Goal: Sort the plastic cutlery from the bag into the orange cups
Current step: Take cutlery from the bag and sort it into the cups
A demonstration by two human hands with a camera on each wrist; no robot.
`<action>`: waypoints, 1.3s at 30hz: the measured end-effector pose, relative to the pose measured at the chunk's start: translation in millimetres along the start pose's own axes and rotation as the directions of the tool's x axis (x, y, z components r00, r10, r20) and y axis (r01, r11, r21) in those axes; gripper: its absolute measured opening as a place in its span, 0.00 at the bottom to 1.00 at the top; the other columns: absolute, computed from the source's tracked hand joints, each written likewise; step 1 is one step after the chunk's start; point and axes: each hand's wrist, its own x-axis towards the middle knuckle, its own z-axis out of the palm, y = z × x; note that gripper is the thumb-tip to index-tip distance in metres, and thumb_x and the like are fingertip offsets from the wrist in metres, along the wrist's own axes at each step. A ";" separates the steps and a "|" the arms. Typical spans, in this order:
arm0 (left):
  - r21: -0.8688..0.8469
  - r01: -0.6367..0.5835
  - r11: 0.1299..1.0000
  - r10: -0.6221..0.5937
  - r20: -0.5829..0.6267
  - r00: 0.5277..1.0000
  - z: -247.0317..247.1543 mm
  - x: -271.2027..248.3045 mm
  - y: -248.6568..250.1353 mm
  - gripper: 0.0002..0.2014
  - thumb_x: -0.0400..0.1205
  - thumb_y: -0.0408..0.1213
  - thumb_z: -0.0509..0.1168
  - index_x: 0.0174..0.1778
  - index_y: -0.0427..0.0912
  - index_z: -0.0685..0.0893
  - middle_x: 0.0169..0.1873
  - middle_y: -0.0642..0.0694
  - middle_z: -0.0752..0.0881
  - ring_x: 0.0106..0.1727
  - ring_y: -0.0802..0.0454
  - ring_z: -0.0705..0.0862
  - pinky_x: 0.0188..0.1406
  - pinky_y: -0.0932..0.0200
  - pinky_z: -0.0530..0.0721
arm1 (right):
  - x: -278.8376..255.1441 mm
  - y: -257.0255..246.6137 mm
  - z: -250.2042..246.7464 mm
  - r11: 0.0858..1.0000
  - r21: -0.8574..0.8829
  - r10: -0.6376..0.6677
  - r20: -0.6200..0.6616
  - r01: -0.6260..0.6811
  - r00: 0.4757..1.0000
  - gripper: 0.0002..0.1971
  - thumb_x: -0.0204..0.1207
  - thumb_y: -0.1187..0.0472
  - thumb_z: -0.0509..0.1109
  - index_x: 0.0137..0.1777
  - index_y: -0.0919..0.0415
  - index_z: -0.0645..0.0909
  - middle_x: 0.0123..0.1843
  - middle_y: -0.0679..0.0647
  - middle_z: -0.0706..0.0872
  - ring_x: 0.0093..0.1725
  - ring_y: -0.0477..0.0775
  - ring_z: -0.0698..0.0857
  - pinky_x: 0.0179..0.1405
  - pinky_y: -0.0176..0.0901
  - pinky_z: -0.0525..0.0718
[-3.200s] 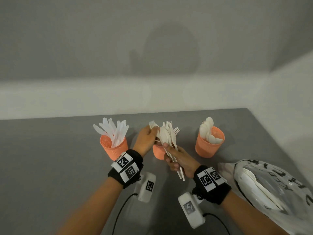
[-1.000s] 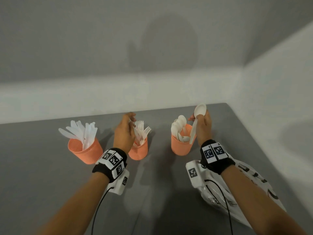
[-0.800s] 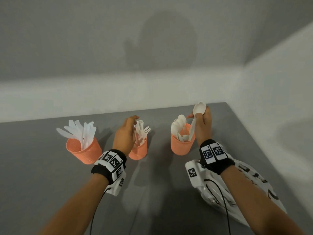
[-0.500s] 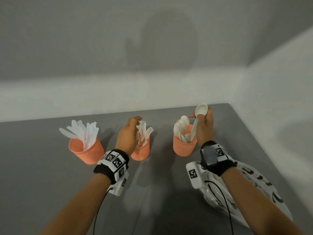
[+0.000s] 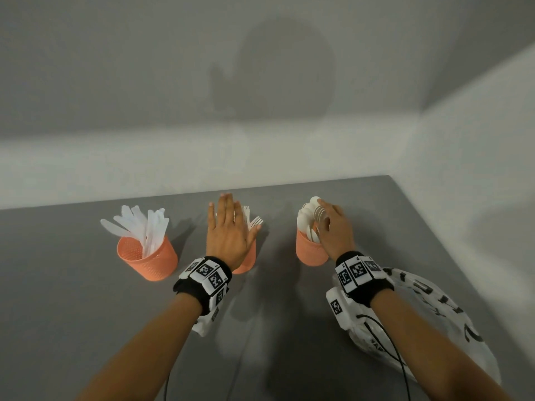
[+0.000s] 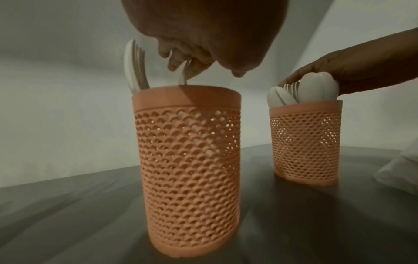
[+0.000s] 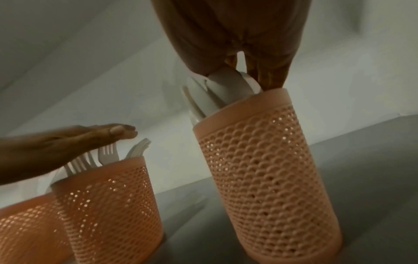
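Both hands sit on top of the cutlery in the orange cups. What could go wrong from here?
1. The flat left hand rests on the white plastic forks; pushing harder might tip the tall orange mesh fork cup.
2. The right hand touches the white plastic spoons at the orange mesh spoon cup's rim; lifting away could drag a spoon out.

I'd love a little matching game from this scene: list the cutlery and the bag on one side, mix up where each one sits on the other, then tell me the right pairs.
Things:
1. knives
2. forks
3. spoons
4. bag

Places:
A. in the right-hand cup, under the right hand
B. lying on the table beside the right forearm
C. in the left-hand cup, no hand near
D. in the middle cup, under the flat left hand

Pairs: 1-C, 2-D, 3-A, 4-B
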 end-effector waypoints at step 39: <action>-0.723 -0.097 0.684 0.467 0.332 0.819 -7.4 -61.7 179.2 0.22 0.78 0.22 0.56 0.68 0.35 0.76 0.69 0.37 0.76 0.73 0.43 0.72 0.74 0.57 0.65 | -108.8 89.9 -92.5 0.755 -0.567 0.595 0.384 -0.328 0.706 0.35 0.68 0.42 0.72 0.73 0.54 0.70 0.71 0.54 0.77 0.70 0.59 0.76 0.71 0.50 0.72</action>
